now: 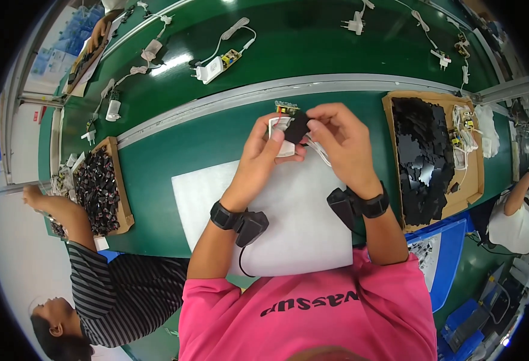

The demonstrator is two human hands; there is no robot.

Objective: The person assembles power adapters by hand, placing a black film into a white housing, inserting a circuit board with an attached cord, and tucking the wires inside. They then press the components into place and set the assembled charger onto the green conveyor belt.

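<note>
Left forearm [208,253] and right forearm [386,239] angle up and inward, elbows set wide. Left hand [257,147]: bare, fingers curled in a closed hold, thumb pointing up across the front. Right hand [347,144]: bare, just beside the left, palm turned inward, thumb and index fingertips close together in a pinch, other fingers partly hidden.

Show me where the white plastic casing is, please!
In the head view, the white plastic casing is a little above the middle, held in the left hand, beside a small black sheet and below a circuit board.
</note>
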